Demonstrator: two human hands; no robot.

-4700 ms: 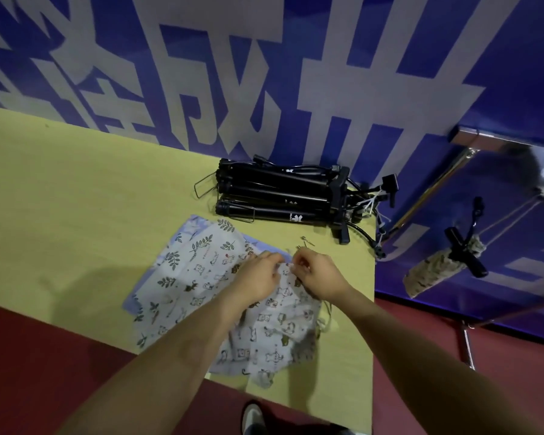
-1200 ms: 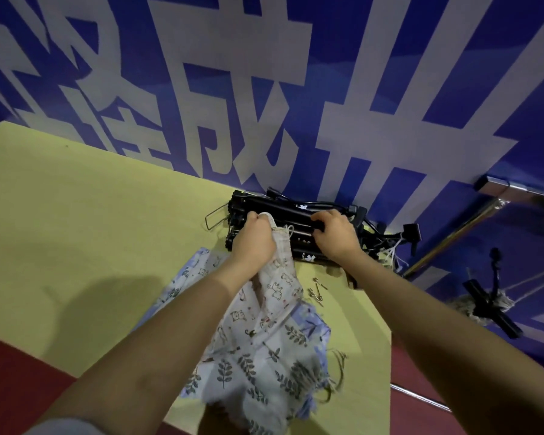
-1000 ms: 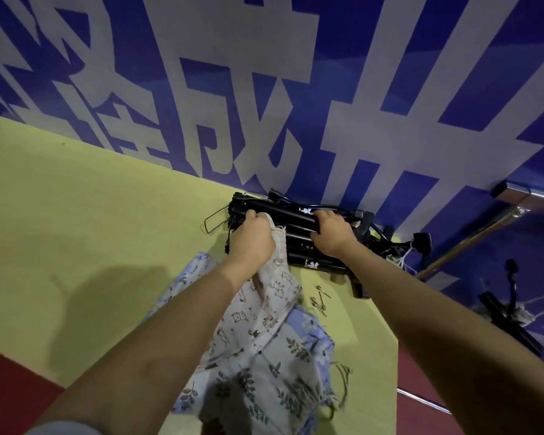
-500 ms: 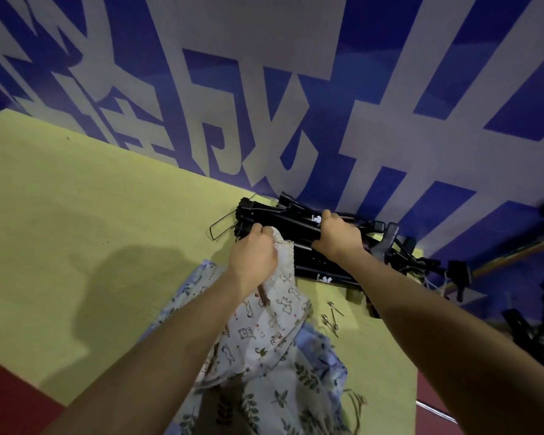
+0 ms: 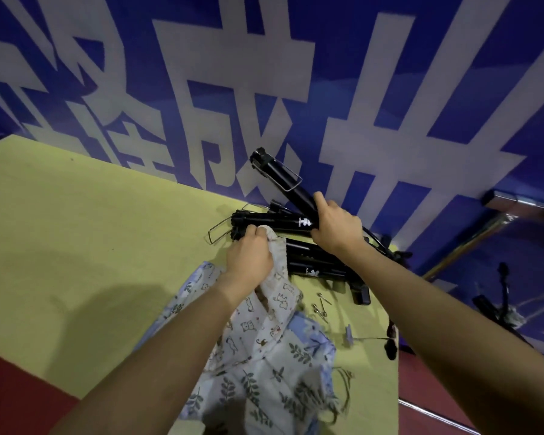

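Grips a black folded tripod point(image 5: 283, 180) in the right hand point(image 5: 336, 227), tilted above the table's point(image 5: 76, 230) far edge — clutches printed cloth point(image 5: 264, 340) in the left hand point(image 5: 248, 255). Beneath, more tripods point(image 5: 314, 262); pins point(image 5: 321, 306) beside.

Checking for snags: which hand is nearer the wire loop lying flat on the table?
Left. The left hand, gripping the printed cloth, sits just right of the wire loop; the right hand grips the raised tripod farther right.

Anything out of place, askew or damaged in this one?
One black tripod is tilted up off the stack, gripped by the right hand; the other tripods lie flat on the yellow table. The left hand grips a crumpled printed cloth with frayed threads along its edge. Small metal pins lie loose beside it.
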